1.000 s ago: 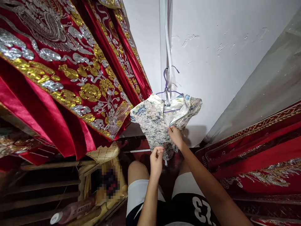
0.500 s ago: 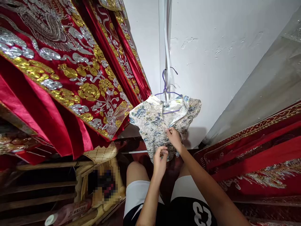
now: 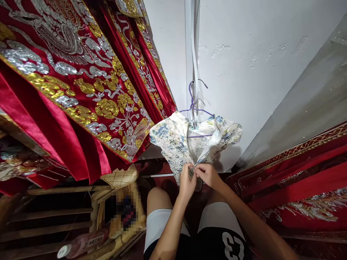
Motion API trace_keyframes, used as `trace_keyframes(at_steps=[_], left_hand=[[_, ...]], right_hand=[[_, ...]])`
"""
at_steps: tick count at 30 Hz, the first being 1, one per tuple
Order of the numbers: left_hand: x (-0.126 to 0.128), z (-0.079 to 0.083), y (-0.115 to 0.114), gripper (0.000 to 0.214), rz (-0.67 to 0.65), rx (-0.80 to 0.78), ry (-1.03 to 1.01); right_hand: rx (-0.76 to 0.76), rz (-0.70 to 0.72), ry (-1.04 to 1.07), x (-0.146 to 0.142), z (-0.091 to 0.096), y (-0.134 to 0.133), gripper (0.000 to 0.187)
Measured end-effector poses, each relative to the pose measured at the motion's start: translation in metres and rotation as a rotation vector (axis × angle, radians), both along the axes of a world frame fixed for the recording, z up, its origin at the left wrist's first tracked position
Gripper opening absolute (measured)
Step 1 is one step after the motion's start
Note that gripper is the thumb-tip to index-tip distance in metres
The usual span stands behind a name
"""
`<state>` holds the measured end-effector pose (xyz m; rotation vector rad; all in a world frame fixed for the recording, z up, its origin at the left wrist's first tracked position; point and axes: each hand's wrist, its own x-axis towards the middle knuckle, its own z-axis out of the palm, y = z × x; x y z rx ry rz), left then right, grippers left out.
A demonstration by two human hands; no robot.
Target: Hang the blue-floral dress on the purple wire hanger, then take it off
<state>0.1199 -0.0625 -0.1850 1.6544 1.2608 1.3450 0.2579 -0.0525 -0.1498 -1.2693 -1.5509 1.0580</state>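
Observation:
A small white garment with a blue and yellow flower print [image 3: 176, 139] hangs on a purple wire hanger [image 3: 194, 104] from a white strap against the wall. My left hand [image 3: 187, 182] and my right hand [image 3: 207, 174] meet at the garment's front opening, just below its collar. Both pinch the cloth edges together, fingers closed on the fabric. The lower part of the garment is hidden behind my hands.
Red robes with gold and silver embroidery [image 3: 81, 90] hang close on the left. More red embroidered cloth [image 3: 298, 180] lies on the right. A wooden rack [image 3: 54, 213] and a pink bottle [image 3: 81, 243] sit low left. My knees in white shorts [image 3: 162, 224] are below.
My left hand rose from the garment's hem to the front opening. My right hand came down slightly to meet it. The garment's right sleeve swung outward.

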Motion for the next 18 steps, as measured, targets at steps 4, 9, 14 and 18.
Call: trace_keyframes(at_steps=[4,9,14,18], left_hand=[[0.007,0.007,0.001,0.009,-0.064,0.082,0.001],[0.003,0.006,-0.009,0.017,-0.076,0.075,0.034],[0.021,0.006,-0.026,0.019,-0.089,0.108,0.113],[0.033,0.011,-0.032,0.02,-0.144,0.069,0.079]], right_hand=[[-0.056,0.031,0.047,0.006,0.024,-0.006,0.024],[-0.101,-0.02,0.157,0.013,0.074,0.021,0.025],[-0.039,-0.09,0.373,0.007,0.163,0.051,0.018],[0.028,-0.107,0.443,-0.001,0.197,0.047,0.02]])
